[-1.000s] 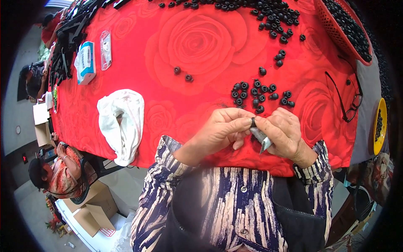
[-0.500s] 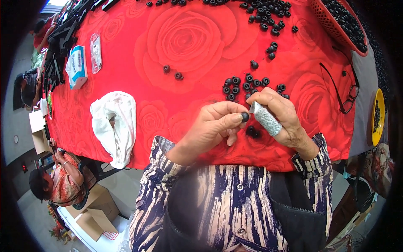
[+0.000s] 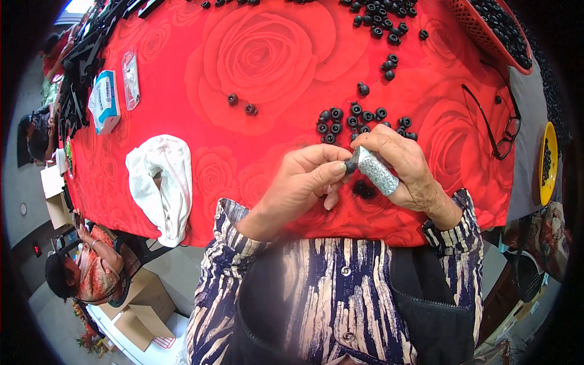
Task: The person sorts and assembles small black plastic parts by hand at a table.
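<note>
- Table (image 3: 274, 55) under a red cloth printed with large roses; fills the upper view, the person's striped sleeves entering from 6 o'clock.
- White cloth (image 3: 159, 182), crumpled, at 9 o'clock from the hands, near the table's front edge.
- Red basket (image 3: 480, 27) of black pieces, at 1 o'clock by the far corner.
- Yellow dish (image 3: 550, 161) holding a few black pieces, at 3 o'clock.
- Blue-and-white box (image 3: 104, 100), at 10 o'clock.
- Eyeglasses (image 3: 502, 125), lying at 2 o'clock from the hands.
- Left hand (image 3: 304, 182): thumb and forefinger pinched on a small black ring (image 3: 351, 166), held above the cloth between both hands.
- Right hand (image 3: 404, 164): closed around a grey glittery tool (image 3: 377, 171), its tip touching the ring.
- Loose black rings (image 3: 356, 118), clustered at 12 o'clock just beyond the hands.
</note>
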`<move>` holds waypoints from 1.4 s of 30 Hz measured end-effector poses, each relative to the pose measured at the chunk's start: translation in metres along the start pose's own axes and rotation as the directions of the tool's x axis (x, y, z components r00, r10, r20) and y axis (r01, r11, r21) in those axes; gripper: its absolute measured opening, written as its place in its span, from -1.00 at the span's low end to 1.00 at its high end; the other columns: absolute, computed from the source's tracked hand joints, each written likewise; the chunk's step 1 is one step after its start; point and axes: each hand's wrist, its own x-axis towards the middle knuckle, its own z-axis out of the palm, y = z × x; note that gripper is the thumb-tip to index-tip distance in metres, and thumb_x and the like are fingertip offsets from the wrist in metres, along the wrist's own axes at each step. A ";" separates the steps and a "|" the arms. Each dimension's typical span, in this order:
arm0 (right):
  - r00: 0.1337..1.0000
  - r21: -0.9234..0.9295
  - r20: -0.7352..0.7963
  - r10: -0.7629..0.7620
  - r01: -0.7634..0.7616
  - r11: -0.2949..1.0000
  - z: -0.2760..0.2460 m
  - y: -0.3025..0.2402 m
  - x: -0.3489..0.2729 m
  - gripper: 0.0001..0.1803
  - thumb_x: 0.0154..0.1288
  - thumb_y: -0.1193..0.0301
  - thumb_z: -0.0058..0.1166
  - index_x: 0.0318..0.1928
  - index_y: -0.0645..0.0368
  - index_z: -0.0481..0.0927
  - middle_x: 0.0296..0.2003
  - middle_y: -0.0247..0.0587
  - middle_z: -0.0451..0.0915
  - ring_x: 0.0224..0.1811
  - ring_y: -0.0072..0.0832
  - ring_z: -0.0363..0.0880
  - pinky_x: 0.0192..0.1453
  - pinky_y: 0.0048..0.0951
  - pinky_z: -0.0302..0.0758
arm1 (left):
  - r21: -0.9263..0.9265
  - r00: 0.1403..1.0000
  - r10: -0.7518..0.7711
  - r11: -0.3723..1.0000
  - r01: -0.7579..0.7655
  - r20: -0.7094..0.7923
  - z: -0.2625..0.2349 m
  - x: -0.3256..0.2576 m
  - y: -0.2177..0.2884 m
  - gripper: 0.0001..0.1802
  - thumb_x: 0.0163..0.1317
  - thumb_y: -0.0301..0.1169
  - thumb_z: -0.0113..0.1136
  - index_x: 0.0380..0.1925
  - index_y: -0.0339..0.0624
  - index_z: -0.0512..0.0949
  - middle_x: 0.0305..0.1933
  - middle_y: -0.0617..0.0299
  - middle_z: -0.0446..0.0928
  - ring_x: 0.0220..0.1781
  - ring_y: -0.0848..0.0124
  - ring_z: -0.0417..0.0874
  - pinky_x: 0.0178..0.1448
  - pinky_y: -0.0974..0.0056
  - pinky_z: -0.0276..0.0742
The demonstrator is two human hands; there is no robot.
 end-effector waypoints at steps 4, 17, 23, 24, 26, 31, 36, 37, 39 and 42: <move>1.000 0.007 0.011 0.005 -0.005 1.000 -0.001 0.000 0.000 -0.70 0.05 0.52 0.11 -0.15 0.29 0.44 -0.43 -0.09 0.42 -0.44 -0.21 0.48 -0.38 -0.33 0.42 | 0.001 1.000 0.004 1.000 -0.004 -0.019 0.001 0.000 0.000 -0.78 0.29 -0.44 0.05 -0.12 -0.33 0.47 -0.41 0.33 0.43 -0.47 0.63 0.39 -0.51 0.48 0.43; 1.000 0.002 0.008 0.014 -0.015 1.000 -0.001 -0.001 0.001 -0.70 0.04 0.54 0.10 -0.15 0.30 0.44 -0.44 -0.08 0.42 -0.45 -0.21 0.48 -0.39 -0.33 0.41 | 0.015 1.000 0.009 1.000 -0.008 -0.026 0.002 -0.001 0.001 -0.78 0.29 -0.43 0.05 -0.13 -0.32 0.48 -0.43 0.37 0.40 -0.48 0.64 0.37 -0.51 0.49 0.42; 1.000 0.007 0.003 0.009 -0.009 1.000 0.001 0.001 0.000 -0.70 0.05 0.53 0.11 -0.15 0.31 0.44 -0.44 -0.09 0.41 -0.45 -0.22 0.48 -0.40 -0.34 0.41 | 0.015 0.999 0.021 1.000 -0.021 -0.038 0.002 0.000 0.001 -0.79 0.28 -0.44 0.06 -0.14 -0.33 0.48 -0.44 0.37 0.40 -0.48 0.65 0.37 -0.52 0.49 0.42; 1.000 0.004 -0.004 0.006 -0.006 1.000 0.001 0.001 0.000 -0.70 0.05 0.53 0.11 -0.15 0.31 0.44 -0.45 -0.09 0.41 -0.46 -0.22 0.48 -0.40 -0.34 0.41 | 0.011 0.999 0.024 1.000 -0.023 -0.035 0.001 0.000 0.000 -0.79 0.28 -0.44 0.07 -0.14 -0.33 0.49 -0.45 0.37 0.40 -0.48 0.64 0.37 -0.52 0.49 0.42; 1.000 -0.007 -0.005 0.004 -0.005 1.000 0.000 0.001 0.000 -0.70 0.05 0.53 0.11 -0.15 0.31 0.44 -0.44 -0.09 0.41 -0.46 -0.23 0.48 -0.40 -0.34 0.41 | 0.006 0.999 0.026 1.000 -0.026 -0.031 0.002 0.000 0.000 -0.79 0.28 -0.44 0.07 -0.14 -0.34 0.49 -0.45 0.37 0.40 -0.48 0.64 0.37 -0.52 0.49 0.42; 1.000 -0.020 0.008 0.007 -0.007 1.000 -0.001 0.000 0.000 -0.68 0.03 0.54 0.12 -0.15 0.31 0.44 -0.44 -0.09 0.41 -0.46 -0.23 0.47 -0.41 -0.34 0.41 | 0.019 0.998 0.041 0.999 -0.041 -0.044 0.002 0.000 -0.001 -0.78 0.28 -0.44 0.07 -0.14 -0.35 0.49 -0.45 0.35 0.41 -0.49 0.63 0.37 -0.53 0.49 0.42; 1.000 -0.003 -0.010 0.000 0.000 1.000 0.001 0.001 0.000 -0.68 0.03 0.54 0.12 -0.15 0.31 0.44 -0.44 -0.09 0.42 -0.46 -0.22 0.47 -0.41 -0.34 0.41 | 0.009 0.998 0.033 0.999 -0.033 -0.047 0.003 -0.001 0.000 -0.78 0.28 -0.44 0.07 -0.13 -0.35 0.48 -0.45 0.35 0.41 -0.49 0.63 0.37 -0.53 0.49 0.42; 1.000 -0.003 -0.010 0.000 0.000 1.000 0.001 0.001 0.001 -0.68 0.03 0.54 0.12 -0.15 0.31 0.44 -0.44 -0.09 0.42 -0.46 -0.22 0.47 -0.41 -0.34 0.41 | 0.007 0.998 0.031 1.000 -0.030 -0.048 0.003 -0.001 0.000 -0.78 0.28 -0.44 0.07 -0.13 -0.35 0.48 -0.45 0.35 0.41 -0.49 0.63 0.38 -0.53 0.49 0.42; 1.000 -0.004 0.001 0.009 -0.009 1.000 0.000 0.000 0.001 -0.68 0.03 0.54 0.12 -0.15 0.31 0.44 -0.44 -0.09 0.43 -0.46 -0.22 0.47 -0.40 -0.34 0.41 | 0.000 0.999 0.024 1.000 -0.024 -0.048 0.003 -0.001 0.001 -0.78 0.28 -0.44 0.06 -0.13 -0.35 0.48 -0.45 0.35 0.41 -0.49 0.63 0.38 -0.53 0.49 0.42; 1.000 0.000 -0.008 0.009 -0.009 1.000 0.001 0.002 -0.001 -0.69 0.03 0.54 0.12 -0.15 0.31 0.44 -0.43 -0.09 0.43 -0.45 -0.23 0.47 -0.40 -0.35 0.41 | -0.014 0.999 0.011 1.000 -0.011 -0.034 0.002 0.001 0.000 -0.78 0.29 -0.45 0.05 -0.13 -0.35 0.48 -0.44 0.34 0.41 -0.49 0.63 0.38 -0.53 0.49 0.42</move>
